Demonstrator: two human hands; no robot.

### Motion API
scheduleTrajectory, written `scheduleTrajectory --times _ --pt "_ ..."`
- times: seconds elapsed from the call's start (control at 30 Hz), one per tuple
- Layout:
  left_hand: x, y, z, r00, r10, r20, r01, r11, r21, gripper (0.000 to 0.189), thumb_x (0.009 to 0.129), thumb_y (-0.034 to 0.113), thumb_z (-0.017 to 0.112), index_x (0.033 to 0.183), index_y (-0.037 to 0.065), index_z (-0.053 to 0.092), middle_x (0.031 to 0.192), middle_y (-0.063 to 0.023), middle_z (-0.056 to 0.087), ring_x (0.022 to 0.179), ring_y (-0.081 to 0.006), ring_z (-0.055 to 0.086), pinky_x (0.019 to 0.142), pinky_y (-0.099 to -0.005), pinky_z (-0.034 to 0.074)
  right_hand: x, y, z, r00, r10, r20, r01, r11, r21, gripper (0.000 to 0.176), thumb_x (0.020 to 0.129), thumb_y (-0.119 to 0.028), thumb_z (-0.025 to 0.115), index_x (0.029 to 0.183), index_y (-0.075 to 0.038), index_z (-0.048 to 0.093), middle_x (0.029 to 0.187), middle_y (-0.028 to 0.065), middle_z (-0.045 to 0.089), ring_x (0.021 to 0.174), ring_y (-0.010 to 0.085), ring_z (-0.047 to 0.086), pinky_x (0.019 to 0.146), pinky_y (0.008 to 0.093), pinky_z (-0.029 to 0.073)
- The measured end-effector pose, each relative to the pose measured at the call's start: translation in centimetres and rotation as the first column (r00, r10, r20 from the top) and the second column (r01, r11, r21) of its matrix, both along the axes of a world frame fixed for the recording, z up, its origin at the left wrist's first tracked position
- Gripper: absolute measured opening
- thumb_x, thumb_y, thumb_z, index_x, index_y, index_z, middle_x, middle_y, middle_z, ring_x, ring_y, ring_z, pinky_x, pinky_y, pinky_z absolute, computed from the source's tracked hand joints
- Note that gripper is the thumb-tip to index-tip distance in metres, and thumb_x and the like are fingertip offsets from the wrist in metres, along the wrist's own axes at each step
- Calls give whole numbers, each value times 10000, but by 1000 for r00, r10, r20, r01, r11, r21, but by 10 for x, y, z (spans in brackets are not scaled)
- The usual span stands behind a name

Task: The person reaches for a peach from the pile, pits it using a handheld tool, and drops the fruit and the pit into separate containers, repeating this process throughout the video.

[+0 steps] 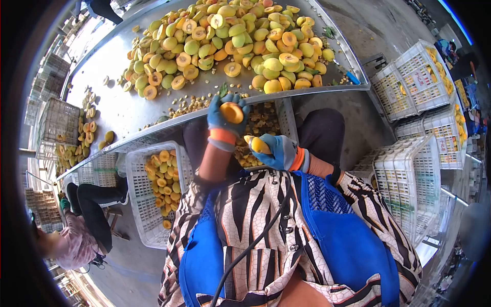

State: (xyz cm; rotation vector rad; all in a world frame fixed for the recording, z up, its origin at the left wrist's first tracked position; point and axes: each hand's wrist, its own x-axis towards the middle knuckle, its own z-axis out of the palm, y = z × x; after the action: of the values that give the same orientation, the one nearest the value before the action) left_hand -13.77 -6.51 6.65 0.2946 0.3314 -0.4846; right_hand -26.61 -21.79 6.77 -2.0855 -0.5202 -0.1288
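- At far left, a co-worker (79, 238) sits beside the table's left end; the head is cut off by the dark rim of my view.
- Along the left end of the metal table (110, 59) lies a strip of loose fruit pieces (88, 134).
- Below the near edge, a white crate (137, 204) holds fruit halves (166, 179); my sleeve hides part of it.
- My left hand (225, 128), blue-gloved, is at the near edge, grasping a fruit half (231, 112). It sits within my curled fingers, hollow side up.
- Beyond, a heap of cut fruit (225, 46) fills the table's middle, its far side cut off above.
- Under my hands, brown bits (266, 123) lie below the near edge, partly covered; I cannot make out their container.
- My right hand (277, 151) grasps a yellow fruit piece (261, 146) at my fingertips, just beside the left; I cannot tell whether the pale tip is a second piece.
- A blue object (353, 78), too small to identify, lies by the near right corner.
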Motion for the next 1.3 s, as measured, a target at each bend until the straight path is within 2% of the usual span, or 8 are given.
scheduleTrajectory --times 0.07,0.13,0.3,0.47,0.83,0.93,1.13,1.3 --pt "2 39 6 979 129 156 -151 979 136 326 904 379 485 825 76 575 801 -80 586 776 -261 540 745 -399 468 11 -9 -3 977 -98 192 86 994 68 243 836 -190 662 987 -43 540 783 162 658 671 339 656 545 414 507" --pt "3 83 15 934 232 272 -313 897 311 433 943 430 418 824 59 609 833 -115 620 773 -286 593 718 -406 511 38 -28 -49 970 -163 -179 55 870 -491 251 854 -232 624 1004 -49 539 823 194 660 729 376 645 619 445 505" --pt "18 153 13 669 -147 729 -740 -216 636 339 909 231 577 1141 -13 614 951 -96 654 862 -163 607 760 -274 499 52 -31 -58 899 -271 -344 0 785 -619 264 865 -259 594 995 -35 545 855 235 648 789 418 625 705 485 486" --pt "65 84 -5 734 -157 660 -630 203 749 389 874 193 638 1186 -31 575 1000 -101 658 813 -103 590 714 -227 483 58 -24 -81 924 -204 -323 12 860 -510 311 859 -301 589 992 -24 542 838 241 644 785 429 617 696 495 480" --pt "186 -41 -58 847 -529 61 -275 -337 900 651 724 344 775 1206 -30 548 1217 -206 588 1133 -315 560 919 -364 446 62 -41 -119 911 -207 -356 61 922 -382 367 834 -352 591 957 -6 602 820 256 634 751 437 608 663 495 468" --pt "188 -39 -69 854 -518 -48 -148 -329 933 651 704 283 792 1214 -28 535 1190 -187 602 1085 -285 585 886 -355 466 64 -35 -134 940 -209 -269 101 926 -365 358 841 -347 587 956 -8 599 816 256 633 750 442 604 663 498 469" --pt "123 -5 -42 966 -238 96 175 884 433 312 844 222 605 1081 22 580 1008 -162 614 963 -351 584 891 -510 478 63 -31 -71 868 -448 -215 436 894 -105 299 844 -321 612 909 -30 584 773 251 628 736 443 606 615 500 471" --pt "52 -1 -19 969 -132 210 99 982 160 414 916 367 498 1137 23 564 1130 -176 588 1062 -372 553 973 -521 424 63 -13 -19 897 -422 -128 426 905 6 260 824 -270 649 873 -28 569 734 251 615 710 440 602 581 492 466"
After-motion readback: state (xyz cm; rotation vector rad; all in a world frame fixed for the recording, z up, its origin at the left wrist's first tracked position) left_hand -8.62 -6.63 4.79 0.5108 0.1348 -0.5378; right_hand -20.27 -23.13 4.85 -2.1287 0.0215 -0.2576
